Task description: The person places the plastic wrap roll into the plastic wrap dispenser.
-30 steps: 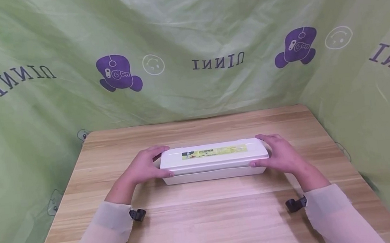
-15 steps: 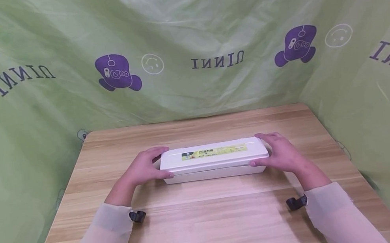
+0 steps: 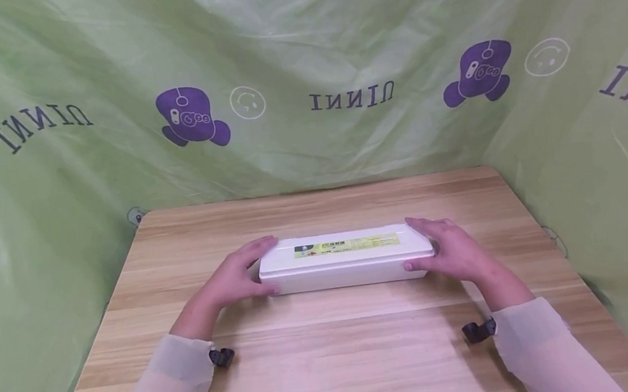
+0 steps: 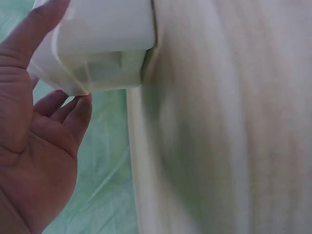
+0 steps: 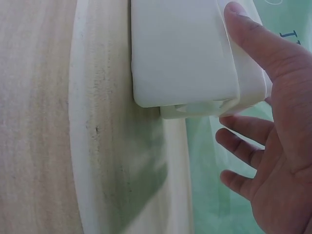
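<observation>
A long white cling film box (image 3: 351, 275) with a yellow-green label on its lid (image 3: 298, 265) lies crosswise on the wooden table. The lid sits level on the body along the front. My left hand (image 3: 236, 277) holds the left end, thumb at the front and fingers at the back edge of the lid. At the other end, my right hand (image 3: 454, 251) holds the box in the same way. In the left wrist view the box's white end (image 4: 107, 29) shows beside the thumb. The right wrist view shows the thumb on the box (image 5: 183, 53) and several fingertips near its end.
The wooden table (image 3: 330, 354) extends toward me and behind the box. A green printed curtain (image 3: 309, 145) hangs along the back and both sides. Small black cameras (image 3: 479, 330) stick out from both sleeves.
The lid, earlier slightly raised with a gap toward the right front, has come down level on the box. My left fingers have slid a little inward along the lid; the right hand barely moved.
</observation>
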Demonstrator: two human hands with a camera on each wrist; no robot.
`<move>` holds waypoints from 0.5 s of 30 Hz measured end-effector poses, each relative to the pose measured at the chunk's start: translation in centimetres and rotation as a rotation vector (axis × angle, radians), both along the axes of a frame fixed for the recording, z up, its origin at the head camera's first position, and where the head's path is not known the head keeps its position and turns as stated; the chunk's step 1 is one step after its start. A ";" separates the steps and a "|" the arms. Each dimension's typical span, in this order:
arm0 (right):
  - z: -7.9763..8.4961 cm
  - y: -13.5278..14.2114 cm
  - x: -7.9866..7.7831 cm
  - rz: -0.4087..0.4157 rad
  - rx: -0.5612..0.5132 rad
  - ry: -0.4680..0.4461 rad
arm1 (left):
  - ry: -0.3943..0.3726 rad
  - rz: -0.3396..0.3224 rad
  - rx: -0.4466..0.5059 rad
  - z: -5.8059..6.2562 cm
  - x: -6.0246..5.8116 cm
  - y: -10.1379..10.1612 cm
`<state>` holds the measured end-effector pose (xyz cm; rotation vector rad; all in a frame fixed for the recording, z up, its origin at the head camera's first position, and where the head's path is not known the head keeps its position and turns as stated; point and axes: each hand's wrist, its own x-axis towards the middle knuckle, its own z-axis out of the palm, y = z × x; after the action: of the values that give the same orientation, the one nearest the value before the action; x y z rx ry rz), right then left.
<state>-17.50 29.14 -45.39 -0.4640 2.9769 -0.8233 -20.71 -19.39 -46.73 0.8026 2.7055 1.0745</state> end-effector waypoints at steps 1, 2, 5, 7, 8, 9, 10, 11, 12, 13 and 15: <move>-0.1 0.0 0.0 0.009 -0.001 0.011 | 0.006 -0.004 0.004 -0.2 0.1 0.0; -0.2 0.0 0.1 0.017 -0.004 0.018 | 0.008 -0.004 0.006 -0.3 0.2 0.1; -0.4 0.0 0.3 0.027 -0.007 0.028 | 0.032 0.002 -0.001 -0.6 0.3 0.2; -0.6 0.0 0.5 0.031 0.003 0.029 | 0.056 0.006 -0.010 -0.7 0.4 0.3; -0.7 0.0 0.6 0.032 0.007 0.028 | 0.068 0.008 -0.011 -0.7 0.5 0.3; -0.9 0.0 0.6 0.031 0.014 0.029 | 0.079 0.008 -0.014 -0.8 0.5 0.3; -1.1 0.0 0.7 0.031 0.023 0.032 | 0.089 0.011 -0.015 -0.8 0.6 0.3; -1.2 0.0 0.8 0.031 0.024 0.037 | 0.095 0.013 -0.015 -0.8 0.6 0.3; -1.4 0.1 0.9 0.031 0.028 0.043 | 0.097 0.017 -0.015 -0.8 0.7 0.4; -1.5 0.1 1.0 0.029 0.030 0.050 | 0.100 0.019 -0.014 -0.8 0.7 0.4; -1.7 0.1 1.1 0.030 0.027 0.067 | 0.099 0.029 -0.013 -0.8 0.8 0.4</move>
<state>-16.40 29.22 -47.11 -0.5439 3.0299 -0.7790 -19.90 -19.03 -47.54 0.8382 2.8108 1.0494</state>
